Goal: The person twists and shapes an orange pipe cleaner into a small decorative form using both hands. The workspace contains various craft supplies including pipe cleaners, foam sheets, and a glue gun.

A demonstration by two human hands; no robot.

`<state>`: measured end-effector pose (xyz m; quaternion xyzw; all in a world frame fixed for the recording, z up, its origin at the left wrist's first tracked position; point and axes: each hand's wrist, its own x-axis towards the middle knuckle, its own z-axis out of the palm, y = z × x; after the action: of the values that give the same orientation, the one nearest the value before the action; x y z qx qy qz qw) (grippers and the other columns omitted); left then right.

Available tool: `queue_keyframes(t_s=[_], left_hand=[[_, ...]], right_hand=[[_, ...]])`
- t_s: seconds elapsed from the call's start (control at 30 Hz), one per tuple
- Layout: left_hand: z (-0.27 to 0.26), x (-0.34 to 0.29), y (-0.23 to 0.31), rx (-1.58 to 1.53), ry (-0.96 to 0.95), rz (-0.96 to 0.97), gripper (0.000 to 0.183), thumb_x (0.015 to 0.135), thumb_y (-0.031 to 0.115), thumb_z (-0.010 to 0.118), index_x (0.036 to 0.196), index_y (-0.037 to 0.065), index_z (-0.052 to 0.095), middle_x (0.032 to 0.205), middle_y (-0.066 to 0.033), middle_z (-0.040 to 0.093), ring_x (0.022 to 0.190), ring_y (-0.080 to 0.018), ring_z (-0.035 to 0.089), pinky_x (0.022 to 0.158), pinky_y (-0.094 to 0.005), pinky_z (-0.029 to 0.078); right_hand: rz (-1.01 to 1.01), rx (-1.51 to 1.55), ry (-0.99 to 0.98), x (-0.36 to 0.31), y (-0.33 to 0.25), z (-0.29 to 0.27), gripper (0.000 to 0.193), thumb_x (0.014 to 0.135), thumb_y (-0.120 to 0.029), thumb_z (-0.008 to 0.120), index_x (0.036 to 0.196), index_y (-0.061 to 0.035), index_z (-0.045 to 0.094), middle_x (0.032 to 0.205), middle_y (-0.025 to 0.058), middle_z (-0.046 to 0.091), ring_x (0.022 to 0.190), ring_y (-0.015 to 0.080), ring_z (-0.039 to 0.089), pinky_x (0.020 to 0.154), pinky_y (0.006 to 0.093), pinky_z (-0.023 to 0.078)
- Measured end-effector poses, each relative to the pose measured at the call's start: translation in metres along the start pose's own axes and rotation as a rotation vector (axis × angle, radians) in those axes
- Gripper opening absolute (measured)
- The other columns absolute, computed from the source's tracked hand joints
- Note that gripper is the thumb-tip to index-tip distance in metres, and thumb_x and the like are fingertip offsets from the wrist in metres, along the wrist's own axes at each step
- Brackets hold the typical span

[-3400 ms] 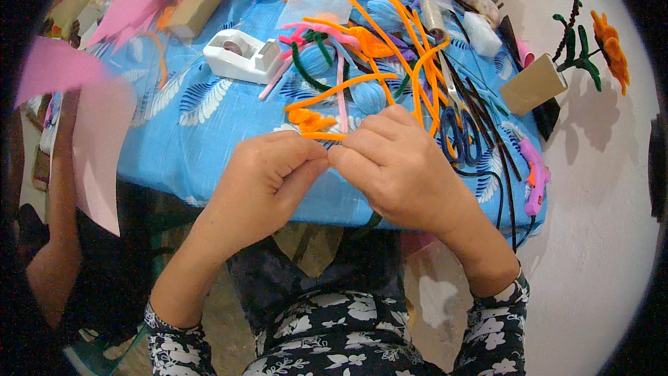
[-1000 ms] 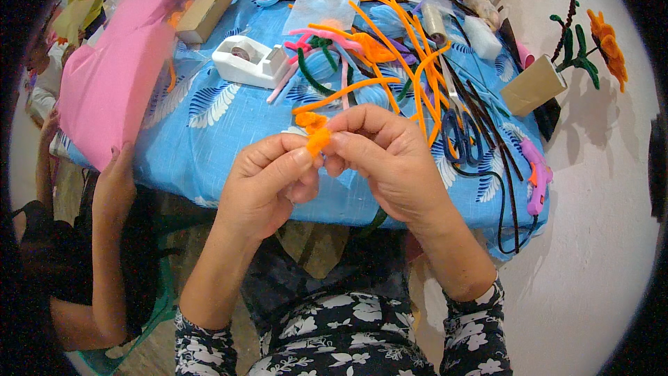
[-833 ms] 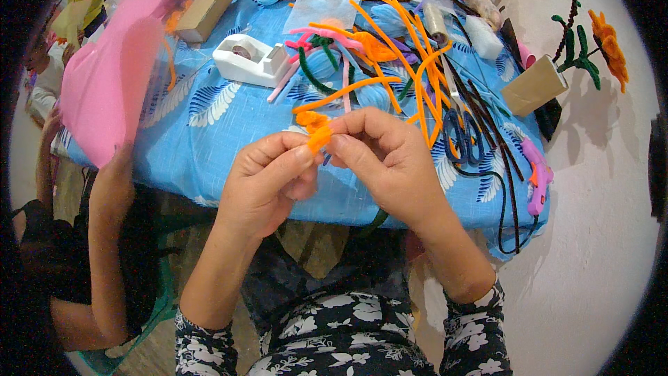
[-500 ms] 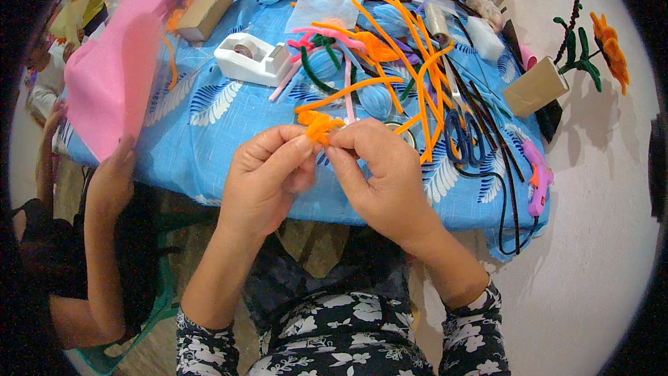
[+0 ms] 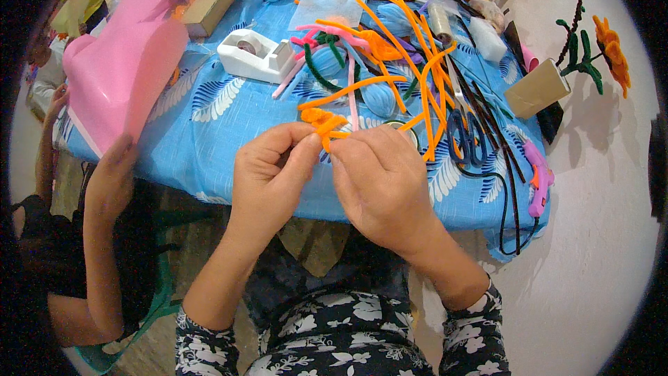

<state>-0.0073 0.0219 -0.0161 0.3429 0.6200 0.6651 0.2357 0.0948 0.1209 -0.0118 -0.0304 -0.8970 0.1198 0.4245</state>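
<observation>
Between my fingertips, over the table's near edge, is a bent and looped orange pipe cleaner (image 5: 324, 121). My left hand (image 5: 270, 177) pinches it from the left with thumb and forefinger. From the other side my right hand (image 5: 386, 184) grips an end of it, its fingers curled and partly hiding that end. The two hands are slightly apart. Just beyond them lies a heap of loose orange pipe cleaners (image 5: 430, 76), with pink and green ones (image 5: 316, 73) and balls of blue yarn (image 5: 379, 99) mixed in.
A white tape dispenser (image 5: 256, 56) sits beyond my left hand. Dark-blue scissors (image 5: 466, 138) and a pink glue gun (image 5: 538, 179) with a black cord lie at right. An orange flower (image 5: 612, 56) stands in a cardboard box (image 5: 536, 89). At left, another person holds a pink sheet (image 5: 125, 63).
My hands have drawn slightly apart, and more of the orange pipe cleaner's looped shape shows between them. The other person's pink sheet has shifted and folded over.
</observation>
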Motion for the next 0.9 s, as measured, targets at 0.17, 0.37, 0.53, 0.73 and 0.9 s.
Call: queue_keyframes(t_s=[0.17,0.37,0.53,0.73,0.9], left_hand=[[-0.007,0.003,0.0,0.155,-0.088,0.074,0.012,0.082,0.008,0.056,0.084,-0.003,0.06,0.066,0.0019,0.053,0.058,-0.0031,0.045,0.05,-0.0184,0.036],[-0.011,0.006,-0.005,0.165,-0.229,0.118,0.011,0.081,0.008,0.056,0.085,-0.002,0.061,0.068,0.0012,0.054,0.059,-0.0047,0.048,0.053,-0.019,0.037],[-0.019,0.008,0.003,-0.015,-0.253,-0.146,0.013,0.082,0.011,0.055,0.086,0.0,0.061,0.067,0.0024,0.054,0.058,-0.0037,0.047,0.052,-0.0182,0.037],[-0.02,0.013,-0.004,-0.192,-0.274,-0.2,0.014,0.082,0.015,0.056,0.083,0.001,0.061,0.063,0.0009,0.052,0.051,-0.0047,0.041,0.046,-0.0173,0.03],[-0.022,0.013,0.001,-0.155,-0.313,-0.212,0.013,0.083,0.013,0.055,0.084,0.002,0.061,0.066,0.0038,0.054,0.057,-0.0024,0.046,0.051,-0.0169,0.036]], right_hand=[[-0.091,-0.095,-0.234,0.014,-0.003,-0.022,0.016,0.067,-0.005,0.06,0.081,-0.003,0.054,0.077,0.0092,0.052,0.071,0.0256,0.05,0.063,0.0364,0.038],[-0.17,-0.111,-0.443,0.038,-0.002,-0.035,0.013,0.068,-0.007,0.056,0.08,-0.0038,0.052,0.077,0.0093,0.051,0.073,0.026,0.05,0.063,0.0365,0.038],[-0.11,0.117,-0.434,0.055,0.014,-0.042,0.021,0.07,-0.011,0.061,0.09,-0.0047,0.058,0.085,0.0106,0.055,0.081,0.0277,0.052,0.073,0.0349,0.04],[-0.119,0.182,-0.352,0.048,0.028,-0.044,0.027,0.068,-0.014,0.064,0.094,-0.0071,0.06,0.088,0.0094,0.057,0.085,0.0277,0.053,0.075,0.0366,0.04],[-0.197,0.126,-0.355,0.041,0.022,-0.034,0.023,0.067,-0.01,0.067,0.088,-0.0069,0.06,0.089,0.0063,0.056,0.09,0.0266,0.051,0.078,0.0359,0.039]])
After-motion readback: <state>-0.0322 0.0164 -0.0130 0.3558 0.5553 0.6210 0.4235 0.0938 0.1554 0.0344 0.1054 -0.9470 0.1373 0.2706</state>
